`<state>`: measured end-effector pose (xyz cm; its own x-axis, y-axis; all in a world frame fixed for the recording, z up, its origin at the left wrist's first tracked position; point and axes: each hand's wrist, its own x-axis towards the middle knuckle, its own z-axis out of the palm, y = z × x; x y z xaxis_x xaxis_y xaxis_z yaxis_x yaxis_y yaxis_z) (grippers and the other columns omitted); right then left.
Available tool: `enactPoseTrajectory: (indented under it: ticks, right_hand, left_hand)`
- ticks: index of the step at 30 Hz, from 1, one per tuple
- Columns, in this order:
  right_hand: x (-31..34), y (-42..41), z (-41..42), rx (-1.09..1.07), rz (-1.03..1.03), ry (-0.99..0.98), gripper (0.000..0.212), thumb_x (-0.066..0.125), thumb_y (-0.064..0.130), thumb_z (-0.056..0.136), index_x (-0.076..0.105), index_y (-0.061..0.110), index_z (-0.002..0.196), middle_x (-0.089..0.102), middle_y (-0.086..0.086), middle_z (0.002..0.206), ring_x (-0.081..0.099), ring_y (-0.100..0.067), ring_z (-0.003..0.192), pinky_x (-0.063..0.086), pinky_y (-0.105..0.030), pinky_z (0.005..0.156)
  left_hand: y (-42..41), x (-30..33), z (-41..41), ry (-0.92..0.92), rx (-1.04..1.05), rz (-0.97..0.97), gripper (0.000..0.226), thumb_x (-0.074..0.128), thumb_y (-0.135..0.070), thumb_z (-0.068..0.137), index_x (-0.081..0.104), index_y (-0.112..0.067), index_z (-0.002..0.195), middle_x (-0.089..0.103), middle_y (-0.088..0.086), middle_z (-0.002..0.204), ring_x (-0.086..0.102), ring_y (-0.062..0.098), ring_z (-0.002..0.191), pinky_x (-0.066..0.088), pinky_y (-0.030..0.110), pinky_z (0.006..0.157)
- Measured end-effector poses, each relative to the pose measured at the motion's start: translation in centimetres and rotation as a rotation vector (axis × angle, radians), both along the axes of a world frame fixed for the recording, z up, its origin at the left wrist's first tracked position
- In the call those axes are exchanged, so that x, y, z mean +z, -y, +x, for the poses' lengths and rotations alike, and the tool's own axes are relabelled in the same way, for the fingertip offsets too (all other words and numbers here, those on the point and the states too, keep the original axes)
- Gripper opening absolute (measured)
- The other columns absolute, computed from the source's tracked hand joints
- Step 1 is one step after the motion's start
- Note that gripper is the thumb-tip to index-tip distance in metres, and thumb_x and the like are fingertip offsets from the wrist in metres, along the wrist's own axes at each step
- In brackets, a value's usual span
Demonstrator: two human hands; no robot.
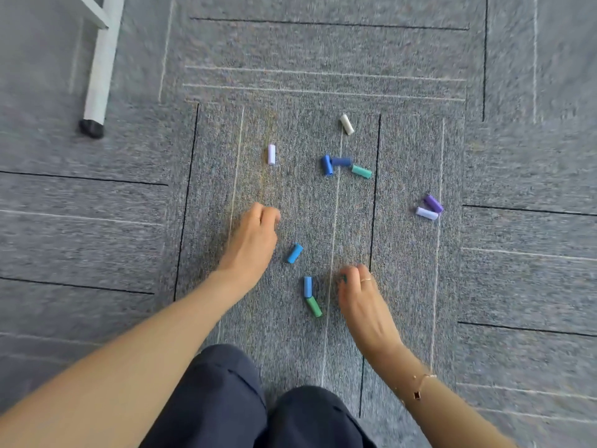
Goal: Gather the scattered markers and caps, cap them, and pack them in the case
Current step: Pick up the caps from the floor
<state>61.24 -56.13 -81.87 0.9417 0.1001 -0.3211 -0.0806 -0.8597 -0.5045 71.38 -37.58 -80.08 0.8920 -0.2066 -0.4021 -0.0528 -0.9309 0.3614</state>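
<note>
Ten small marker caps lie spread on the grey carpet (129,240). No markers and no case can be seen here.

Take the sky-blue cap (295,252) as the middle spot. The left hand (252,244) is just beside it, on the side toward the white table leg (101,66). Its fingers are curled down against the carpet. I cannot tell if it holds something. The right hand (361,299) is nearer the person's knees (258,409), on the other side of the sky-blue cap. Its fingers are curled too, and a bit of green peeks out between them. It may be a cap, but I cannot be sure.

Between the sky-blue cap and the knees lie a light blue cap (308,286) and a green cap (313,306), touching end to end. Farther out from the sky-blue cap sit a blue cap (327,164), a dark blue cap (341,161) and a teal cap (361,171), close together. A lilac cap (271,154) lies alone, and a white cap (347,124) is farthest of all. Well off to the side lie a purple cap (434,203) and a pale purple cap (426,213).

What could go wrong? The caps are round, so a bump from a hand may roll them away. The two purple ones are far off and easy to forget. If a hand gets too full, caps could drop out. Some blues look alike, so a cap could go on the wrong marker.
</note>
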Motion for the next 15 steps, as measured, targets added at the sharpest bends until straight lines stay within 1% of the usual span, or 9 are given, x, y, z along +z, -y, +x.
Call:
enactPoseTrajectory:
  ticks: [2,4,5,6,7,9,10,13,15]
  right_hand:
    - [0.2,-0.7,0.6,0.020,0.005,0.023,0.027,0.055,-0.016,0.078,0.053,0.003,0.098,0.055,-0.010,0.087,0.051,-0.020,0.066,0.053,-0.031,0.057]
    - [0.5,-1.3,1.2,0.042,-0.011,-0.042,0.015,0.040,-0.004,0.088,0.050,0.005,0.095,0.051,-0.008,0.091,0.047,-0.020,0.069,0.047,-0.032,0.058]
    - [0.5,-1.6,1.4,0.056,-0.012,-0.065,0.016,0.033,0.007,0.091,0.048,0.006,0.094,0.050,-0.006,0.092,0.045,-0.019,0.070,0.045,-0.031,0.058]
    - [0.5,-2.0,1.5,0.069,-0.009,-0.053,0.022,0.028,0.019,0.091,0.047,0.008,0.093,0.049,-0.005,0.090,0.044,-0.018,0.069,0.043,-0.029,0.057]
    - [0.6,-2.3,1.6,0.093,-0.013,-0.018,0.027,0.028,0.030,0.091,0.046,0.011,0.090,0.049,-0.003,0.087,0.045,-0.017,0.067,0.042,-0.028,0.054]
    - [0.6,-2.9,1.3,0.191,-0.075,0.065,0.032,0.036,0.045,0.090,0.047,0.015,0.086,0.052,-0.001,0.081,0.050,-0.016,0.064,0.044,-0.027,0.049]
    - [0.3,-3.0,1.0,0.248,-0.115,0.085,0.034,0.041,0.049,0.088,0.049,0.015,0.086,0.055,0.000,0.080,0.053,-0.015,0.063,0.046,-0.028,0.049]
    - [-0.3,-3.1,0.5,0.348,-0.197,0.113,0.032,0.052,0.047,0.084,0.054,0.015,0.086,0.060,-0.001,0.080,0.057,-0.015,0.059,0.049,-0.027,0.046]
    - [-0.6,-3.0,0.4,0.371,-0.200,0.168,0.026,0.054,0.041,0.083,0.051,0.015,0.082,0.059,-0.001,0.075,0.054,-0.013,0.054,0.046,-0.025,0.042]
  left_hand:
    - [0.3,0.6,0.0,-0.017,-0.041,-0.009,0.023,0.023,-0.006,0.093,0.044,-0.015,0.099,0.043,0.002,0.103,0.045,0.011,0.062,0.041,0.022,0.050]
    - [0.7,1.0,-0.1,-0.060,-0.151,-0.001,0.022,0.023,-0.001,0.092,0.041,-0.014,0.090,0.046,0.000,0.096,0.051,0.016,0.061,0.048,0.026,0.050]
    - [0.8,1.2,-0.2,-0.089,-0.178,-0.017,0.020,0.027,0.001,0.093,0.041,-0.013,0.089,0.049,0.001,0.092,0.053,0.018,0.061,0.050,0.028,0.052]
    - [0.8,1.2,-0.3,-0.097,-0.189,-0.032,0.014,0.032,-0.003,0.095,0.041,-0.012,0.090,0.050,0.001,0.086,0.052,0.017,0.060,0.049,0.026,0.052]
    - [0.7,1.3,-0.3,-0.084,-0.191,-0.053,0.008,0.036,-0.014,0.098,0.041,-0.014,0.092,0.048,0.000,0.082,0.049,0.014,0.057,0.046,0.025,0.051]
    - [0.8,1.3,-0.2,0.005,-0.236,-0.013,0.023,0.038,-0.040,0.097,0.040,-0.017,0.096,0.047,-0.004,0.083,0.044,0.007,0.053,0.042,0.023,0.052]
    - [0.7,1.2,-0.2,0.031,-0.281,0.035,0.029,0.038,-0.046,0.096,0.040,-0.018,0.098,0.047,-0.004,0.087,0.044,0.006,0.052,0.044,0.024,0.053]
    - [0.5,0.5,-0.5,0.045,-0.439,0.145,0.037,0.037,-0.050,0.096,0.042,-0.015,0.109,0.048,-0.002,0.101,0.048,0.009,0.055,0.051,0.025,0.054]
    - [0.4,-0.3,-1.1,0.064,-0.532,0.205,0.035,0.035,-0.043,0.099,0.044,-0.012,0.114,0.049,0.001,0.107,0.054,0.012,0.059,0.048,0.025,0.049]
